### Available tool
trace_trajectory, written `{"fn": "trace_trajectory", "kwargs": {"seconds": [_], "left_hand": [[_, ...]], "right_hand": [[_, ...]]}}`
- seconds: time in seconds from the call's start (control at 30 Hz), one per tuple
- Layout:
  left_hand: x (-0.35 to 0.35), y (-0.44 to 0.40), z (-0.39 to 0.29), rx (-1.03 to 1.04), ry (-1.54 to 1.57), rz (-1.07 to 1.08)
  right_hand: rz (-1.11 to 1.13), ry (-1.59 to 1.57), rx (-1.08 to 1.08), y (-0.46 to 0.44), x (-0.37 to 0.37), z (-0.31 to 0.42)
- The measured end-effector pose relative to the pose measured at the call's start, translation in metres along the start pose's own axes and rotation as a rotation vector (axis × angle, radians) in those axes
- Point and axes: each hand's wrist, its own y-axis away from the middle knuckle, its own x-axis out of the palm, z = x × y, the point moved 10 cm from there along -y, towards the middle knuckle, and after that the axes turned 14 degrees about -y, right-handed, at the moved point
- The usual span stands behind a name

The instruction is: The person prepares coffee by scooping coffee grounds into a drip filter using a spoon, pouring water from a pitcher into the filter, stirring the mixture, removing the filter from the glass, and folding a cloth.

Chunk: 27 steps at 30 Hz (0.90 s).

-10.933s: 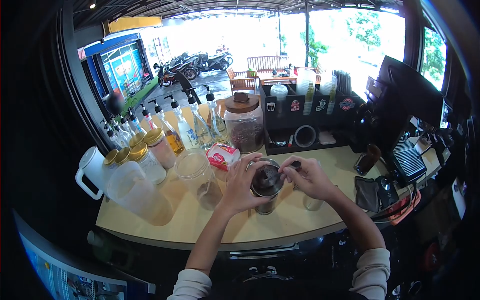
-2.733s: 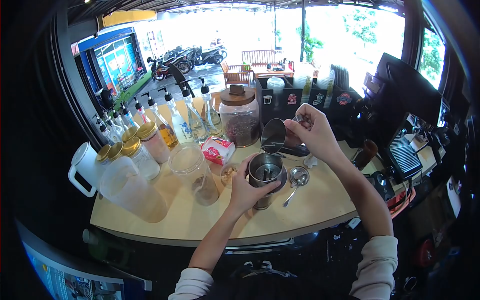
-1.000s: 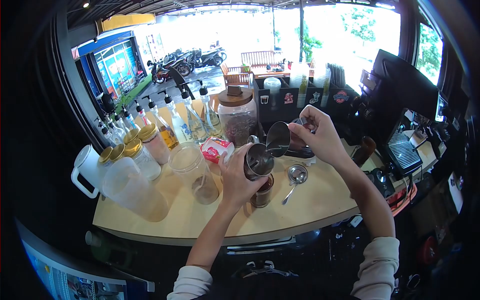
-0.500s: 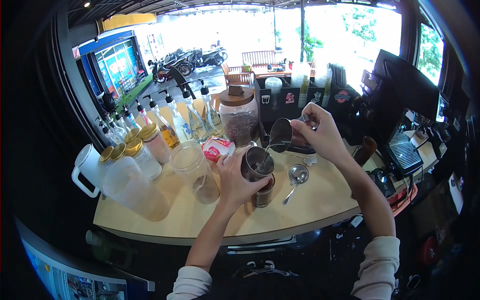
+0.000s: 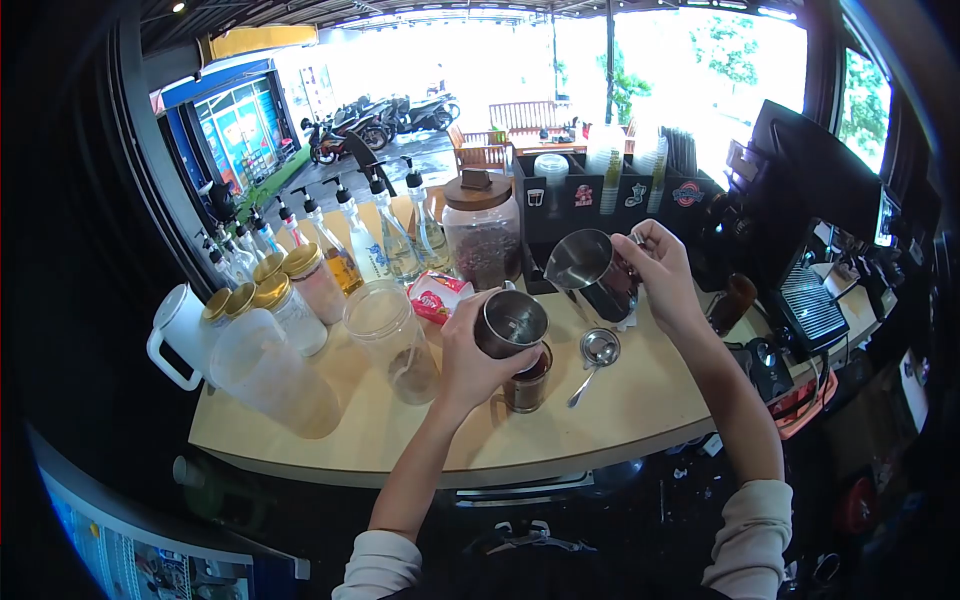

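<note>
- Left hand has its grip closed around a small metal cup, fingers and thumb wrapped about its sides, mouth facing up
- The cup is over the back part of a glass with dark contents standing on the bench; whether the two touch, I cannot tell
- Right hand has its grip closed at the handle side of a metal pitcher, raised and tilted, its spout towards the cup but apart from it
- A spoon lies with its bowl in a round metal dish, right of the glass
- A red-and-white packet sits just behind the left hand
</note>
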Motion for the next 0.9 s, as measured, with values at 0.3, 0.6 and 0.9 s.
{"fn": "trace_trajectory", "kwargs": {"seconds": [0.3,0.6,0.9], "left_hand": [[0.007,-0.002,0.007,-0.094,0.12,0.135],[0.016,0.001,0.014,-0.177,0.19,0.157],[0.018,0.013,0.017,-0.161,0.22,0.071]], "right_hand": [[-0.196,-0.11,0.071,0.045,-0.077,-0.037],[-0.465,-0.16,0.06,0.11,-0.176,-0.114],[-0.577,-0.281,-0.056,0.138,-0.199,-0.137]]}}
